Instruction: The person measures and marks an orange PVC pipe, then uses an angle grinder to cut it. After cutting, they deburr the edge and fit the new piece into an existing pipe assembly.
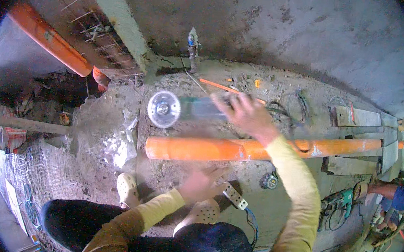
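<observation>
My right hand (252,115) is closed around the body of an angle grinder (199,107), which is blurred by motion. Its round toothed disc (163,108) faces up at the left end, above the near end of a long orange pipe (209,150). That pipe lies left to right across the floor, passing under my right forearm. On the near side of the pipe, my left hand (200,185) hovers over my shoes, holding nothing I can see. Its fingers are somewhat smeared but look stretched out and apart.
A white power strip (235,196) and a round dark object (269,181) lie near the pipe. Boards (358,118) flank its far right end. A green power drill (344,204) lies by another person's hand (361,189). White scraps (120,146) litter the left floor.
</observation>
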### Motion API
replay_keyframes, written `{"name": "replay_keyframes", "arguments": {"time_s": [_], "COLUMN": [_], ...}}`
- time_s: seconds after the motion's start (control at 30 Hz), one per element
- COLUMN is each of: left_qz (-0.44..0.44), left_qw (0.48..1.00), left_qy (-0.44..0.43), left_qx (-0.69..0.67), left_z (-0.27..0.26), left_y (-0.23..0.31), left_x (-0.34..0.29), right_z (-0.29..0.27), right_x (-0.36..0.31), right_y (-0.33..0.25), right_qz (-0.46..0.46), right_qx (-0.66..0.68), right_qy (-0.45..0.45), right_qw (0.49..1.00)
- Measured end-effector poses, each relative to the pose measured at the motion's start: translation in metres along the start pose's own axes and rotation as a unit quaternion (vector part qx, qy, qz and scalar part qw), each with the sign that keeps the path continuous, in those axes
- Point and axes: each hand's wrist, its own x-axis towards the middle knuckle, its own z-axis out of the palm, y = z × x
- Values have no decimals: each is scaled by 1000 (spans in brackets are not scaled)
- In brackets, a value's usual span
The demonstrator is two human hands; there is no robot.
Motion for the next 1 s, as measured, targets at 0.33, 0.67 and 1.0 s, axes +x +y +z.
{"name": "replay_keyframes", "arguments": {"time_s": [0.33,0.67,1.0], "left_qz": [-37,-82,-64], "left_qw": [998,995,997], "left_qy": [44,53,41], "left_qx": [24,12,-29], "left_z": [12,-21,-16], "left_y": [-71,-60,-39], "left_x": [-53,-30,-11], "right_z": [135,64,216], "right_x": [23,-1,-299], "right_y": [-106,-27,52], "right_qz": [72,391,798], "right_qx": [169,421,199], "right_qy": [-19,2,-260], "right_qw": [983,818,505]}}
